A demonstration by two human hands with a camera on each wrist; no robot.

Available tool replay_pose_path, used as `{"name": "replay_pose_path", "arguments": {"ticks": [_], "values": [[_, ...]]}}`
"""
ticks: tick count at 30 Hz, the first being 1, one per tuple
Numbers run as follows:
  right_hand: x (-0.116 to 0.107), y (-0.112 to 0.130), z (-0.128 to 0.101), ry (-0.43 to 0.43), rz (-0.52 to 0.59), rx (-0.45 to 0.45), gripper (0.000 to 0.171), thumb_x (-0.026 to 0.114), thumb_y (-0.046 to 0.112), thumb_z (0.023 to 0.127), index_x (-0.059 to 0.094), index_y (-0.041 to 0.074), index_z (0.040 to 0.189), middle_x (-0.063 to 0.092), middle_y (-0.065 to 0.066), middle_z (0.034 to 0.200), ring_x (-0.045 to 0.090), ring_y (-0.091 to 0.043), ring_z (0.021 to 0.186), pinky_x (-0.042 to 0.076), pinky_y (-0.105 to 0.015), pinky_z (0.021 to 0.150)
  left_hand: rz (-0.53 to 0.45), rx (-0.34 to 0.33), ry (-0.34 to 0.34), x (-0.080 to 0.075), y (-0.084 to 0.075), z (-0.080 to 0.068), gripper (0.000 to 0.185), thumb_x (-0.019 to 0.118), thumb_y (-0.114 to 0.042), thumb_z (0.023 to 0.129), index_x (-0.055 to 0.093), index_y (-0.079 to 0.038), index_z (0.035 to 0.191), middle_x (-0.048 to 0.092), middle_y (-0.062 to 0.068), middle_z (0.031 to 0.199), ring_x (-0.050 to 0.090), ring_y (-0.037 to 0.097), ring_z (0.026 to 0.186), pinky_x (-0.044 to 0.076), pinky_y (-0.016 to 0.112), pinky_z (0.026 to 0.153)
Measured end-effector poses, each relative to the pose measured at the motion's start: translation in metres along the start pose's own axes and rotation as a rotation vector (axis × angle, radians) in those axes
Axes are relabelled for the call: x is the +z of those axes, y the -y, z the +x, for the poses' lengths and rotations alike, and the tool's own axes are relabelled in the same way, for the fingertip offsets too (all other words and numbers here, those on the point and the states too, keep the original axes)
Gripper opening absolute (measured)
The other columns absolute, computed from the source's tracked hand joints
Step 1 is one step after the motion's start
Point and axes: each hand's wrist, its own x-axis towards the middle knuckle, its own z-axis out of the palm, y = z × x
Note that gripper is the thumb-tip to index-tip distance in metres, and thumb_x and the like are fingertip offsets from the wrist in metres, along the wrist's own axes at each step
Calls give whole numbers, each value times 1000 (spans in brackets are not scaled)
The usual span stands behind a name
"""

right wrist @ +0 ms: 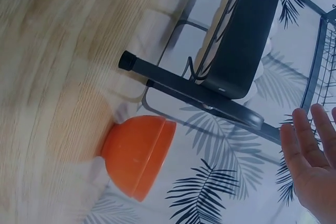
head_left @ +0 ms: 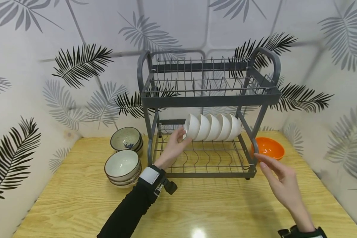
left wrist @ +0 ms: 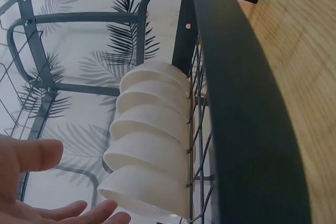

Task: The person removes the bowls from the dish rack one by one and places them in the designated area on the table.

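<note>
The 5 white bowls (head_left: 215, 129) look smooth and glossy, like glazed ceramic; the orange bowl (head_left: 269, 148) looks like smooth plastic. The rack (head_left: 211, 101) seems matt metal, the table (head_left: 86, 198) glossy wood grain, the black sleeve (head_left: 126, 211) matt cloth.

Left hand (head_left: 173, 148), right hand (head_left: 284, 186) (both uncurled)

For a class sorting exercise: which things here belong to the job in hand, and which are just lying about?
Likely in the job:
grey metal dish rack
five glossy white round bowls
left hand, at those bowls
right hand, near the rack

Probably just lying about:
grey-green patterned round bowls
white dark-rimmed round bowls
nested orange round bowls
</note>
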Motion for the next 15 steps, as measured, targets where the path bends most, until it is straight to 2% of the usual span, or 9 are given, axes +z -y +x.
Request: {"name": "replay_pose_path", "arguments": {"ticks": [5,15], "values": [[3,4,-2,34,22,-20,31,56,-12,95,66,-6,124,65,27,124,63,10,115,47,-5,97,2,-25,-48,-1,-2,13,60,54,-17,103,30,6,153,38,29,156,36,42,148,33,51,124],[9,9,-2,65,50,-6,32,55,-11,96,65,-6,125,65,28,126,61,10,118,49,-5,95,-41,-112,-65,-2,-11,34,60,53,-17,104,29,4,154,40,28,155,41,39,146,42,49,118]]}}
